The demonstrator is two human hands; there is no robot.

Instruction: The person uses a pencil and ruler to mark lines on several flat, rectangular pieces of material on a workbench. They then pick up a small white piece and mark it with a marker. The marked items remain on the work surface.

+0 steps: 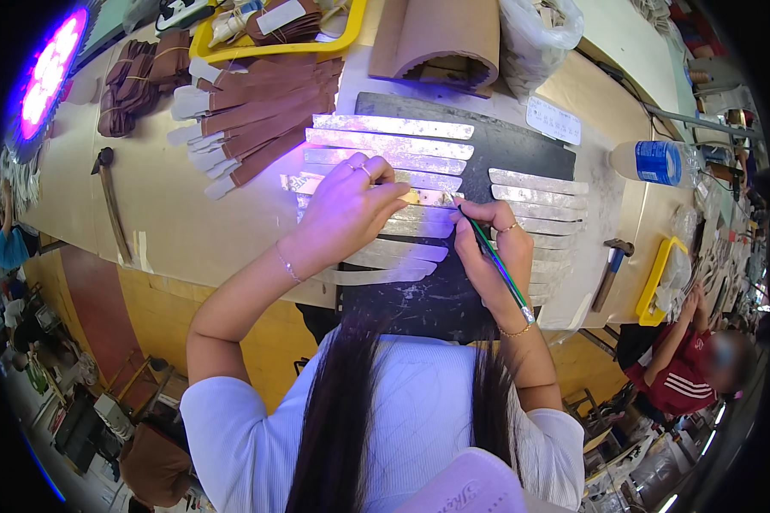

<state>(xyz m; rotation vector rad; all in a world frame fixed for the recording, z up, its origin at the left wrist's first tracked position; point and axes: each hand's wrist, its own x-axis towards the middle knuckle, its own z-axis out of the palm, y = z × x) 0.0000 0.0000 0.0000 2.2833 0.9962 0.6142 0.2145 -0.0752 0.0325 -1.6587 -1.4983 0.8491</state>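
Observation:
Several pale, silvery strips [389, 126] lie in a row on a black mat [522, 145], with another column of strips [539, 197] at its right. My left hand [351, 205] has its fingers together, pressing a narrow yellowish strip [425, 197] with dark marks down onto one of the silvery ones. Between the fingertips of my right hand [509, 248] is a green and dark striped pencil [503, 269]. Its tip meets the right end of the strip under my left fingers. What lies beneath my left palm is hidden.
Brown pieces with white ends [265, 120] fan out at the far left. A hammer [111, 201] lies left, another hammer [612, 274] right. A yellow tray [282, 51], a brown roll [436, 38] and a plastic bag [539, 43] stand behind; a jar [650, 162] stands right.

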